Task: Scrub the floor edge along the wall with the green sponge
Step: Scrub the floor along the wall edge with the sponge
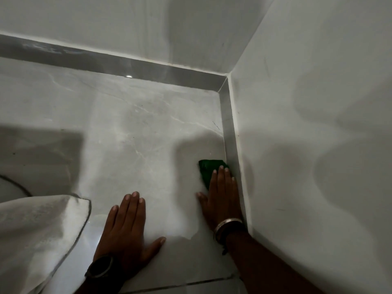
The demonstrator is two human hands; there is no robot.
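The green sponge (206, 169) lies flat on the grey marbled floor tile (131, 132), right against the grey skirting strip (230, 141) of the right-hand wall. My right hand (222, 196) presses down on the sponge with flat fingers; only the sponge's far half shows beyond the fingertips. A metal bangle sits on that wrist. My left hand (127, 228) rests palm-down on the floor, fingers spread, about a hand's width left of the right hand, holding nothing. A dark watch is on the left wrist.
Two white walls meet in a corner (227, 78) at the upper right, with grey skirting along both. A white cloth (36, 236) lies at the lower left. A tile joint (191, 283) runs across the floor near the bottom.
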